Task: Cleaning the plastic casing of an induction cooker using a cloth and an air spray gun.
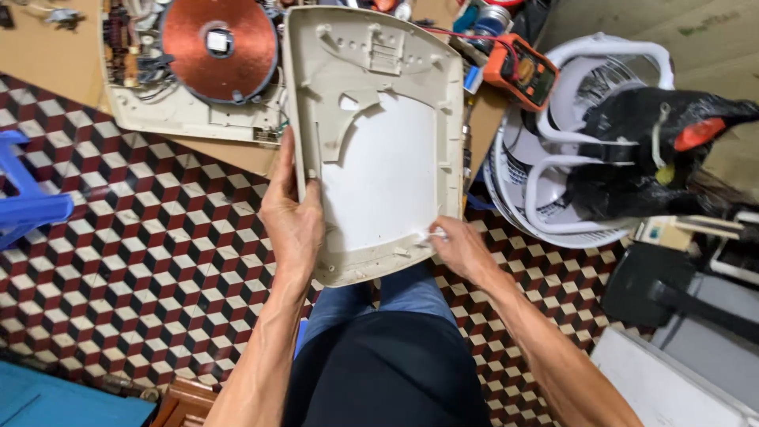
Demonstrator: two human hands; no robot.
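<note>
I hold a cream plastic cooker cover (379, 158) upside down over my lap, its ribbed inner side facing me. My left hand (291, 217) grips its left edge, thumb on the inner face. My right hand (457, 247) pinches a small white scrap against the cover's lower right corner. Beyond it, on a brown board (47, 55), lies the opened cooker base (190, 71) with a copper-coloured coil (217, 43) and wiring exposed.
An orange multimeter (522, 73) with red leads lies right of the cover. A white fan (569, 142) wrapped partly in black plastic stands at right. A blue stool (28, 198) is at left. The floor (142, 261) has a cube-patterned tile.
</note>
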